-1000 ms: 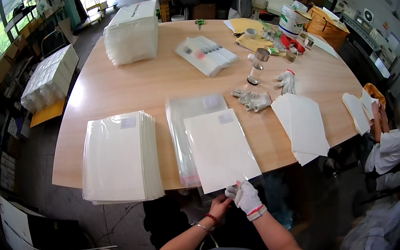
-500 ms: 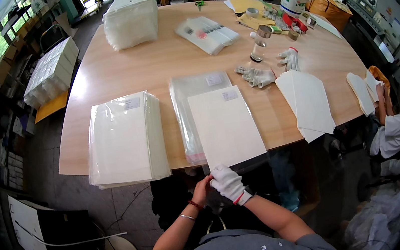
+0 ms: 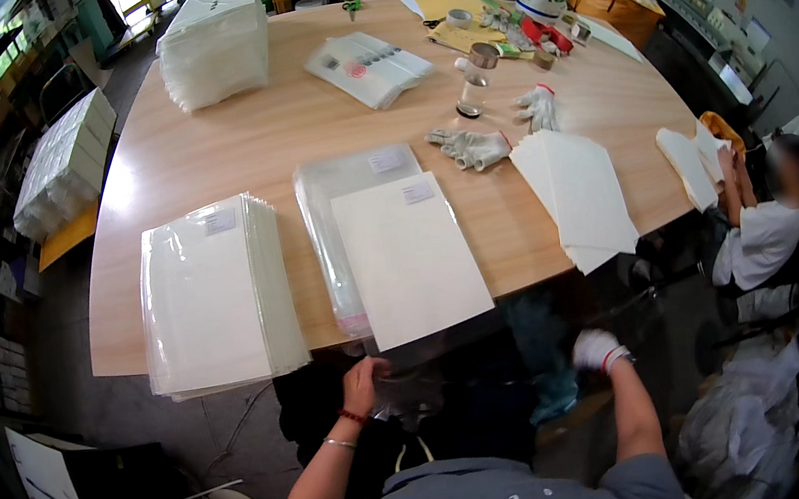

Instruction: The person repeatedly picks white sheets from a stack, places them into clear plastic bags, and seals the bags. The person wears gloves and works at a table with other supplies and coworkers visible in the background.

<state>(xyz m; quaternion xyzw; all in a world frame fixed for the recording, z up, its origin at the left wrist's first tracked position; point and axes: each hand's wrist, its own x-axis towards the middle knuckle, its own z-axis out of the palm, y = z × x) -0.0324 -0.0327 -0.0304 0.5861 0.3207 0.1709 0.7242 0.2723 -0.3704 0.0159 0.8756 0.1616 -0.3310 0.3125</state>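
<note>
A white rectangular sheet in a clear plastic sleeve (image 3: 411,263), marked by a small pale label near its upper right corner, lies at the front edge of a light wood-grained desk (image 3: 206,159). It partly covers a flat pile of empty clear plastic sleeves (image 3: 318,215), and its transparent lower margin projects past the desk's edge. The bare left hand (image 3: 359,388), with a dark red beaded bracelet and a pale bangle at the wrist, is just below the sleeve's lower left corner. Its fingers point toward that corner; whether they pinch the film or merely lie beside it cannot be told. The right hand (image 3: 598,352), in a white knitted glove with a red cuff, is well apart from the sleeve, below and to its right, beyond the desk's front edge. Its fingers appear curled, but blur conceals whether they are pressed together or hold anything. To the left of the sleeve is a thick stack of filled clear sleeves (image 3: 199,296); to the right, a fanned stack of plain white sheets (image 3: 579,195). Behind these white sheets lie two off-white knitted gloves (image 3: 469,147).
</note>
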